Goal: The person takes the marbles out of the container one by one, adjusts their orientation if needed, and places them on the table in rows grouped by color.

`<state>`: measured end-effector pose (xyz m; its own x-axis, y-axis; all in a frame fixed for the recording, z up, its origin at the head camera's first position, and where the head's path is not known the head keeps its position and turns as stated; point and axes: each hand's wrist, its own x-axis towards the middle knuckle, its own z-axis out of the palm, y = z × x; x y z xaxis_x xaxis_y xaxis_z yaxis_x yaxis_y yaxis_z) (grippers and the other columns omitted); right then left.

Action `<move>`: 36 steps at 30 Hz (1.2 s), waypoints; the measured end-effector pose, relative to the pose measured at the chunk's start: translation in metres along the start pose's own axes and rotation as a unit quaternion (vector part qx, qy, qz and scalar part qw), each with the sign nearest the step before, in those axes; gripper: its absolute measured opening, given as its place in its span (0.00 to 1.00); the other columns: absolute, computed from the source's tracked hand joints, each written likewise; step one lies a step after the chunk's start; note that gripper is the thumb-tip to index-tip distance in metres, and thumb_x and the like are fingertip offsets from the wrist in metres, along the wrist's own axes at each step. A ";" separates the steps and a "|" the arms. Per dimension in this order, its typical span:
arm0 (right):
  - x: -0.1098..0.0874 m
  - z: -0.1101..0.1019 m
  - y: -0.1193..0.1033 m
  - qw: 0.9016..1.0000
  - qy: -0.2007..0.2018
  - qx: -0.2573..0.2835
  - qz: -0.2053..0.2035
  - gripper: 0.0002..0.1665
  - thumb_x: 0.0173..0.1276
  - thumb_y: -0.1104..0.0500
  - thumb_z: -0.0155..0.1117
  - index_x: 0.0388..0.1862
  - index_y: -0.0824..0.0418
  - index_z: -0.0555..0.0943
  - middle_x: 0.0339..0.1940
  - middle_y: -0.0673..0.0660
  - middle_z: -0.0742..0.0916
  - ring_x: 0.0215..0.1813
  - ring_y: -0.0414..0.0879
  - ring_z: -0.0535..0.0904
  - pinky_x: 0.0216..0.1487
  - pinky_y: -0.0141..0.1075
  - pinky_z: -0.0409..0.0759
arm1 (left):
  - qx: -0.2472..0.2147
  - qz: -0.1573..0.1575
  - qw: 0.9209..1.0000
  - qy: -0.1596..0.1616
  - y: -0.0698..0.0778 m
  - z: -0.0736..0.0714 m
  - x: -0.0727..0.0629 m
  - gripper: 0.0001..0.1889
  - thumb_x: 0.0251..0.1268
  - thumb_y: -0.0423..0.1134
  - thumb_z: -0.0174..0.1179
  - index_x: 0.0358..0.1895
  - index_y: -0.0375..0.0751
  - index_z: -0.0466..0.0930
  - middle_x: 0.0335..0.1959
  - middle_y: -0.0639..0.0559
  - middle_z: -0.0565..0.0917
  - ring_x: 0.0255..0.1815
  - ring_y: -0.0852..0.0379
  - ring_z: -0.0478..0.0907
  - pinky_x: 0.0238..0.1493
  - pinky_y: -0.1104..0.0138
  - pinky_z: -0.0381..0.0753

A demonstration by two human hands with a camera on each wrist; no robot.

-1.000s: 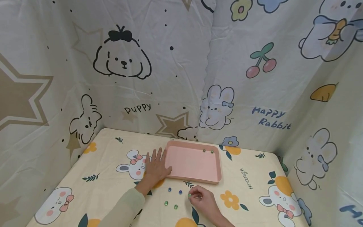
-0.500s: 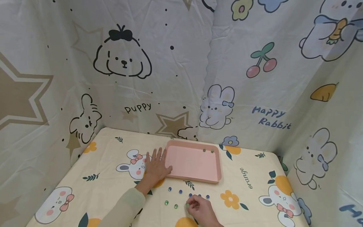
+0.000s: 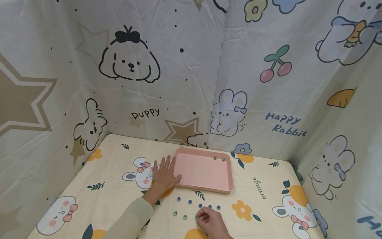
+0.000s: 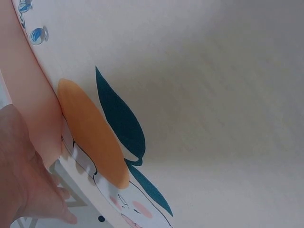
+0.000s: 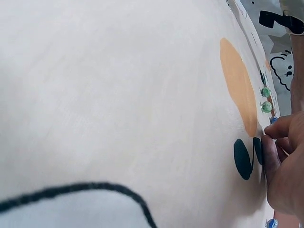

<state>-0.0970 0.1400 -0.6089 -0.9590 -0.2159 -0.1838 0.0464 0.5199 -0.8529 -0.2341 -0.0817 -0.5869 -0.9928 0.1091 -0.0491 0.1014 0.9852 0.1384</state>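
Note:
My left hand (image 3: 164, 177) lies with spread fingers at the left side of a shallow pink tray (image 3: 204, 189), its thumb at the tray's rim. In the left wrist view, part of that hand (image 4: 28, 171) shows next to the tray wall (image 4: 35, 99). Down at the cloth, my right hand (image 3: 212, 221) pinches a green glass marble (image 3: 197, 217) between thumb and fingertips. Left of it lie two more green marbles, one nearer (image 3: 185, 217) and one farther left (image 3: 175, 213). The right wrist view shows the pinching hand (image 5: 287, 166), but its marble is hidden there.
Several blue marbles (image 3: 190, 201) form a loose row between the tray and the green ones; the right hand partly covers one. Two small marbles (image 3: 215, 158) sit in the tray's far right corner. Patterned cloth (image 3: 110, 172) covers the table, and printed curtains (image 3: 179, 83) enclose it.
My right hand has come nearer and lowered the green marble to the cloth, in line with the other green ones. Blue marbles behind it came into view. The left hand stayed put.

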 end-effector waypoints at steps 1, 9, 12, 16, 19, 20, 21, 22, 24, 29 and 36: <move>0.000 0.000 0.000 1.000 0.000 -0.001 0.002 0.10 0.57 0.69 0.68 0.35 0.55 0.83 0.28 0.46 0.82 0.31 0.41 0.76 0.31 0.30 0.78 | 0.001 0.000 1.000 -0.002 0.000 0.000 0.000 0.46 0.67 0.64 0.54 0.81 0.44 0.50 0.80 0.41 0.52 0.79 0.38 0.46 0.74 0.38 0.34; 0.001 0.000 0.003 1.000 -0.005 -0.012 -0.007 0.10 0.57 0.69 0.67 0.33 0.55 0.83 0.28 0.46 0.81 0.31 0.40 0.76 0.30 0.30 0.77 | 0.000 -0.006 1.000 -0.006 0.001 0.000 0.000 0.46 0.67 0.64 0.54 0.81 0.44 0.50 0.80 0.40 0.52 0.79 0.39 0.46 0.74 0.38 0.36; 0.001 0.000 0.002 1.000 -0.008 -0.014 -0.005 0.10 0.57 0.69 0.68 0.33 0.55 0.83 0.28 0.46 0.81 0.30 0.40 0.76 0.30 0.30 0.77 | -0.003 -0.007 1.000 -0.008 0.001 0.000 0.000 0.46 0.66 0.63 0.54 0.81 0.44 0.50 0.80 0.40 0.52 0.79 0.38 0.47 0.74 0.37 0.36; 0.001 0.001 0.001 1.000 -0.005 -0.023 -0.006 0.10 0.56 0.69 0.68 0.33 0.54 0.83 0.28 0.46 0.81 0.30 0.40 0.76 0.30 0.30 0.77 | -0.008 -0.006 1.000 -0.008 0.001 0.001 0.000 0.46 0.67 0.63 0.54 0.81 0.44 0.50 0.80 0.40 0.52 0.79 0.38 0.47 0.74 0.38 0.35; 0.001 0.001 0.000 0.999 -0.006 -0.032 0.001 0.11 0.56 0.69 0.69 0.33 0.54 0.83 0.28 0.46 0.81 0.30 0.41 0.76 0.30 0.31 0.77 | -0.011 -0.006 1.000 -0.008 0.001 0.001 0.000 0.46 0.67 0.63 0.54 0.81 0.44 0.50 0.80 0.40 0.52 0.79 0.38 0.46 0.74 0.38 0.35; 0.001 0.001 -0.001 0.999 -0.008 -0.034 0.003 0.11 0.56 0.69 0.69 0.33 0.54 0.83 0.28 0.46 0.81 0.31 0.41 0.75 0.30 0.31 0.77 | -0.012 -0.006 1.000 -0.008 0.000 0.001 0.000 0.46 0.67 0.63 0.54 0.81 0.44 0.50 0.80 0.40 0.51 0.79 0.38 0.46 0.74 0.38 0.35; 0.001 0.000 -0.001 0.999 -0.011 -0.036 0.008 0.11 0.57 0.69 0.69 0.33 0.54 0.82 0.28 0.46 0.81 0.31 0.42 0.75 0.30 0.31 0.77 | -0.012 -0.005 1.000 -0.007 0.001 0.001 0.000 0.46 0.67 0.63 0.54 0.81 0.44 0.50 0.80 0.39 0.52 0.79 0.38 0.46 0.74 0.38 0.36; 0.002 0.000 -0.002 0.999 -0.014 -0.037 0.011 0.11 0.57 0.69 0.69 0.33 0.54 0.82 0.28 0.47 0.81 0.31 0.43 0.76 0.30 0.32 0.77 | -0.014 -0.005 1.000 -0.007 0.001 0.001 0.000 0.46 0.67 0.63 0.54 0.81 0.43 0.50 0.80 0.39 0.52 0.79 0.38 0.46 0.74 0.38 0.36; 0.002 -0.001 -0.004 0.999 -0.020 -0.039 0.016 0.11 0.57 0.70 0.68 0.33 0.54 0.82 0.28 0.47 0.81 0.31 0.43 0.76 0.30 0.33 0.77 | -0.015 -0.003 1.000 -0.007 0.001 0.000 -0.001 0.46 0.67 0.63 0.54 0.81 0.43 0.50 0.80 0.39 0.52 0.79 0.38 0.47 0.74 0.38 0.36; 0.003 -0.002 -0.006 0.998 -0.030 -0.046 0.023 0.11 0.56 0.69 0.67 0.33 0.54 0.82 0.28 0.47 0.81 0.31 0.44 0.76 0.31 0.34 0.76 | -0.016 -0.002 1.000 -0.007 0.000 0.001 -0.001 0.46 0.67 0.63 0.54 0.81 0.43 0.50 0.80 0.39 0.52 0.79 0.38 0.47 0.74 0.38 0.37; 0.004 -0.002 -0.006 0.998 -0.026 -0.061 0.022 0.11 0.56 0.69 0.67 0.34 0.54 0.82 0.28 0.47 0.80 0.31 0.44 0.75 0.31 0.35 0.76 | -0.023 -0.003 1.000 -0.008 0.000 0.000 0.000 0.46 0.67 0.62 0.55 0.81 0.43 0.50 0.80 0.39 0.52 0.79 0.38 0.47 0.74 0.37 0.35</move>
<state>-0.1019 0.1378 -0.6034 -0.9406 -0.2316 -0.2481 0.0514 0.6254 -0.7786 -0.2336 -0.0817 -0.5866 -0.9923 0.1053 -0.0657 0.0917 0.9787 0.1834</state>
